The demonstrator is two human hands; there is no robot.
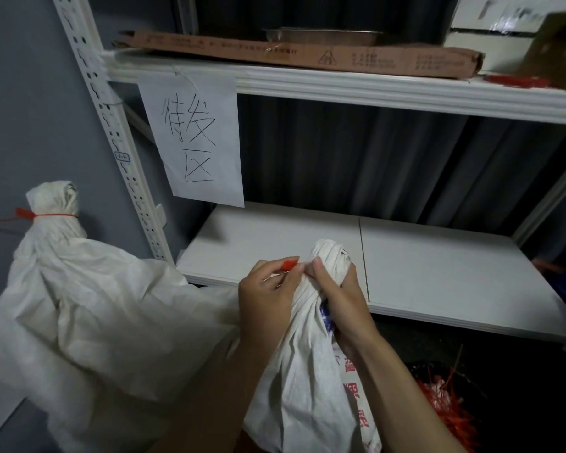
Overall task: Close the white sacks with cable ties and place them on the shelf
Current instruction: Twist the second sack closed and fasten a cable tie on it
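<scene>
left hand pinched narrow on the red cable tie, head of the tie sticking out between thumb and forefinger, right at the neck of the white sack. right hand wrapped tight around that gathered neck, thumb up against the cloth just beside the tie, bunched top of the sack poking out above the fingers. this sack sits in front of the lower shelf board, below its front edge, not on it; red and blue print down its right side, unreadable. whether the tie is fully round the neck, cannot tell, hands cover it.

second white sack to the left, touching the first low down, neck closed with a red tie, its tail sticking out left. it stands beside the white slotted upright of the rack, against the grey wall.

paper sign with handwritten characters hangs from the upper shelf beam. on the upper shelf a flat brown carton, a metal tray behind it, white boxes far right. bottom right, a dark container of loose red cable ties.
</scene>
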